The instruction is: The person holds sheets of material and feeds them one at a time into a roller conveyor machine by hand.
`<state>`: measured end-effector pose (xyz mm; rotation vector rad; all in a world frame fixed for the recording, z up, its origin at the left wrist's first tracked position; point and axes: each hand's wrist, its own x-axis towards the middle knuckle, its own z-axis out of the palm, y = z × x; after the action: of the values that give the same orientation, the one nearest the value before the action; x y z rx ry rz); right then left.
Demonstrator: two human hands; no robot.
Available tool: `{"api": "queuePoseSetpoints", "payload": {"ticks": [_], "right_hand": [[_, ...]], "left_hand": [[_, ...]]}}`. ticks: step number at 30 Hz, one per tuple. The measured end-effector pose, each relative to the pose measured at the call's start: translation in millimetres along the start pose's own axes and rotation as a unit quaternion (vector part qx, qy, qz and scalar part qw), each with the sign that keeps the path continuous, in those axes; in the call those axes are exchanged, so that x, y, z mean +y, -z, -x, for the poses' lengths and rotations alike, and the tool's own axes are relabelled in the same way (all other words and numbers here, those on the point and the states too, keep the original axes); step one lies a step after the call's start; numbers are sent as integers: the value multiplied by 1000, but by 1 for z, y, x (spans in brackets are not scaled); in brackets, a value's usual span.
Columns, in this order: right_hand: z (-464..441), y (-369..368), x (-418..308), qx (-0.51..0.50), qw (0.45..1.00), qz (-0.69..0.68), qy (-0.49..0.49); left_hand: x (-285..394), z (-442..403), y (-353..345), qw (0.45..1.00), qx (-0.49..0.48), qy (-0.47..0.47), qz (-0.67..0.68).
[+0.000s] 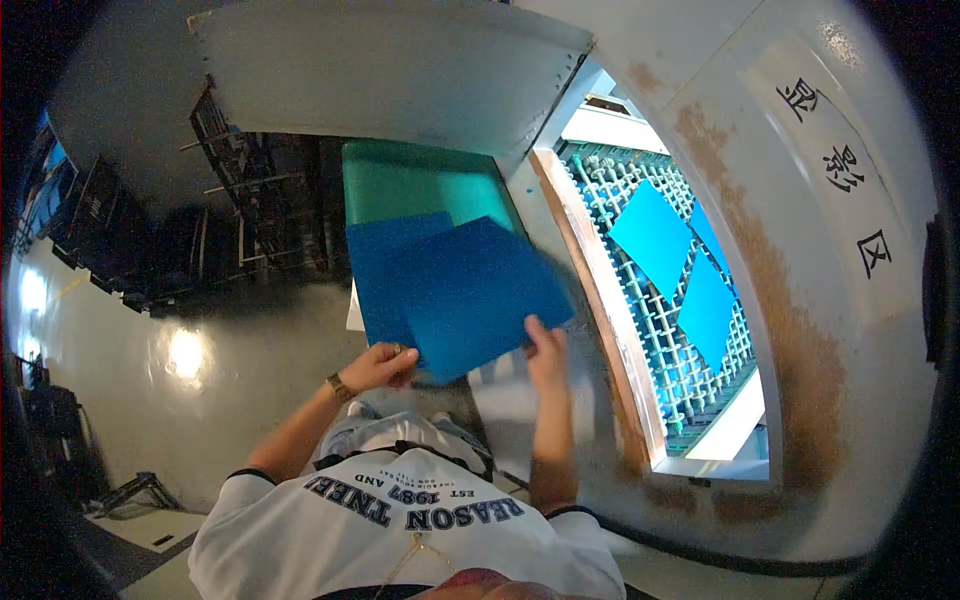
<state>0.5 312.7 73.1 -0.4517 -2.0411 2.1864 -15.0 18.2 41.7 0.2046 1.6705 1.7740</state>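
Observation:
A flat blue panel [485, 295] is held level in front of my body, between both hands. My left hand [385, 367], with a watch at the wrist, is closed on its near left corner. At its near right edge my right hand [546, 350] pinches it, slightly blurred, with most fingers hidden underneath. Partly covered by the held panel, another blue panel [390, 245] rests on a green surface [425, 180]. I cannot tell whether the two panels touch.
To the right, an opening in a grey machine wall shows a roller conveyor [650, 345] carrying several blue sheets [652, 240]. A worn brown ledge [590, 290] edges the opening. Dark racks [240, 190] stand at the left. A grey cover [400, 70] overhangs the green surface.

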Motion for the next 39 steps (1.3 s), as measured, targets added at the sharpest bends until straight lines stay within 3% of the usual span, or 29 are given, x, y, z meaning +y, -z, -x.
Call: {"api": "queuePoseSetpoints", "payload": {"ticks": [1, 2, 3, 4, 5, 7, 9, 12, 15, 17, 19, 23, 31, 36, 39], "right_hand": [[-3, 23, -11, 13, 994, 108, -12], [-6, 36, -22, 51, 995, 69, 49], [-9, 44, -36, 90, 989, 28, 110], [-1, 45, -63, 109, 991, -30, 73], [6, 49, -85, 130, 987, -89, 37], [-7, 82, -78, 137, 971, -103, 167], [-9, 100, -93, 135, 957, -198, 164], [-33, 167, -60, 259, 962, -3, 91], [-36, 190, -33, 323, 914, 243, -11], [-28, 165, -43, 308, 943, 13, 127], [-37, 174, -25, 336, 922, 88, 170], [-19, 148, -52, 340, 921, 146, 126], [-31, 164, -30, 358, 903, 190, 144], [-21, 141, -54, 334, 933, 28, 135], [-26, 152, -43, 320, 932, 73, 153]], "left_hand": [[-2, -8, 5, 999, -31, -32, -18], [-6, -17, 9, 999, -31, -33, -17], [-10, -27, 14, 990, 8, -47, -130], [-16, -35, 18, 967, 47, -61, -242], [-23, -41, 22, 967, 43, -64, -244], [-33, -55, 26, 953, 45, -85, -288], [-32, -59, 18, 948, 71, -80, -298], [-52, -72, 22, 927, 111, -135, -332], [-55, -69, 18, 915, 144, -159, -340], [-56, -66, 13, 914, 141, -155, -347], [-61, -61, 9, 876, 236, -258, -331], [-70, -64, 4, 879, 266, -244, -311], [-70, -65, 3, 863, 296, -226, -342], [-70, -64, 1, 871, 304, -214, -322], [-63, -61, -1, 881, 300, -189, -312]]}}
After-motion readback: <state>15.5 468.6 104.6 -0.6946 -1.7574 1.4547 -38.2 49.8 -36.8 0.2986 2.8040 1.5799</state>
